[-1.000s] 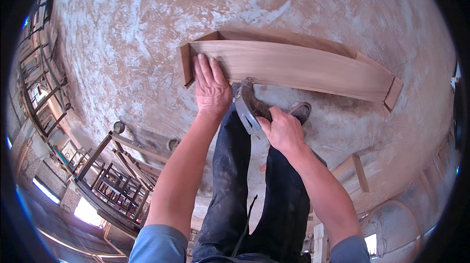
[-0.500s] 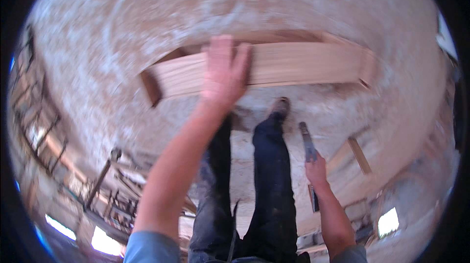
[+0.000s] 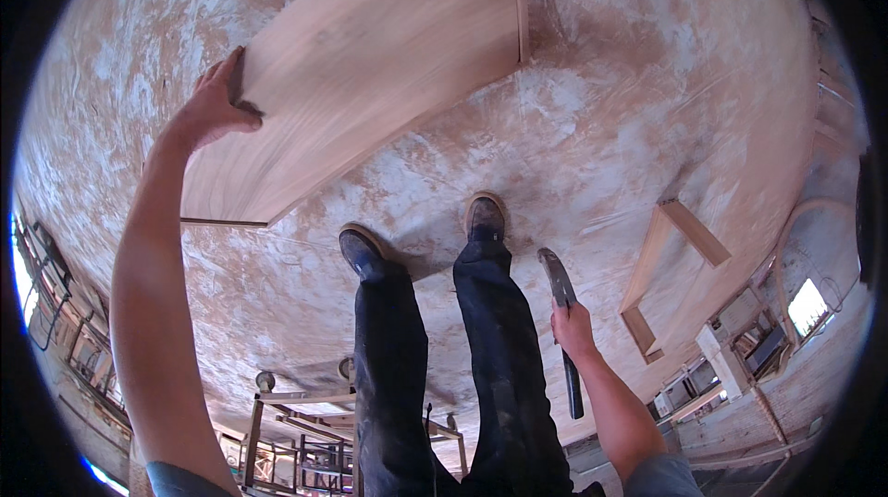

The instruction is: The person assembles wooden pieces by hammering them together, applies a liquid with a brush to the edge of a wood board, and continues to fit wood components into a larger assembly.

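My left hand point(image 3: 211, 110) grips the left edge of a large pale wooden panel point(image 3: 370, 62) and holds it lifted off the dusty floor, tilted up toward the upper middle of the view. A thin strip runs along the panel's right end. My right hand point(image 3: 573, 329) hangs at my side, closed around a dark metal hand tool point(image 3: 561, 312) whose flat head points up and whose handle runs down past my wrist. My two legs in dark trousers and worn shoes point(image 3: 486, 217) stand between the hands.
The floor point(image 3: 601, 127) is covered in pale dust and stains. A small wooden frame piece point(image 3: 668, 266) lies at the right. A wheeled metal rack point(image 3: 296, 432) stands behind my legs at the bottom. More racks and equipment line the left and right rims.
The panel lay flat on the floor a second ago with both hands near it. My left hand has lifted it up and to the left, while my right hand dropped to my side with the tool.
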`<state>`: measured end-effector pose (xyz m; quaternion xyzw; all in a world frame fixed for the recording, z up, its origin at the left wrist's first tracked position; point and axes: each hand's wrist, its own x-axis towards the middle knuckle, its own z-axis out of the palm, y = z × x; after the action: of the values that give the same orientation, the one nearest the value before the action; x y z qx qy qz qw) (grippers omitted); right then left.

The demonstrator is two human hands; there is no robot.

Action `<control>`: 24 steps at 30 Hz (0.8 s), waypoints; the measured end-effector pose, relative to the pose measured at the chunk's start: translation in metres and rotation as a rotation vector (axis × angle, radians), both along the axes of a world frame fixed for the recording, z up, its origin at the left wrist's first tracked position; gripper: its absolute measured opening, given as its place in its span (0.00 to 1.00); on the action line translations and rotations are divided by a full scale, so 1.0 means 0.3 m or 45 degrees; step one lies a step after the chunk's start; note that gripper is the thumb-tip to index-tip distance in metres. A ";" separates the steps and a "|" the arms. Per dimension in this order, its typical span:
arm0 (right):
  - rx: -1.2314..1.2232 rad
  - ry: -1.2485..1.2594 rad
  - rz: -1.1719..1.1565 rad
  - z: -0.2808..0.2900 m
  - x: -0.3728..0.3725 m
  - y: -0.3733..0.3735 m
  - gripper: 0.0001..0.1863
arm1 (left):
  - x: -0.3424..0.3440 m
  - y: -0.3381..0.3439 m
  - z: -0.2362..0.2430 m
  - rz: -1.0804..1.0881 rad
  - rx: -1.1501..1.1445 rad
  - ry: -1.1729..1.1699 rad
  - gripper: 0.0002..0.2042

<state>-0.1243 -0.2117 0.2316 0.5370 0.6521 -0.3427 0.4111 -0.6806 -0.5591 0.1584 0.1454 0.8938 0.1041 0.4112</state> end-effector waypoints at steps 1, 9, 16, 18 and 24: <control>0.011 -0.071 -0.029 -0.011 0.011 -0.003 0.23 | -0.023 0.002 -0.011 0.057 0.006 -0.047 0.58; -0.035 -0.095 -0.387 -0.088 0.060 -0.024 0.25 | -0.136 -0.026 -0.080 0.370 0.246 -0.296 0.48; -0.057 -0.082 -0.427 -0.157 0.082 -0.041 0.24 | -0.205 -0.031 -0.145 0.486 0.224 -0.384 0.49; -0.033 -0.086 -0.392 -0.172 0.100 -0.040 0.25 | -0.210 -0.029 -0.152 0.512 0.243 -0.424 0.50; -0.004 -0.046 -0.369 -0.205 0.149 -0.036 0.25 | -0.233 -0.044 -0.180 0.514 0.264 -0.383 0.52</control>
<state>-0.0796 -0.2224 0.1703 0.6311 0.5597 -0.3898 0.3696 -0.7505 -0.5723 0.1045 -0.0116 0.8182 0.2954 0.4932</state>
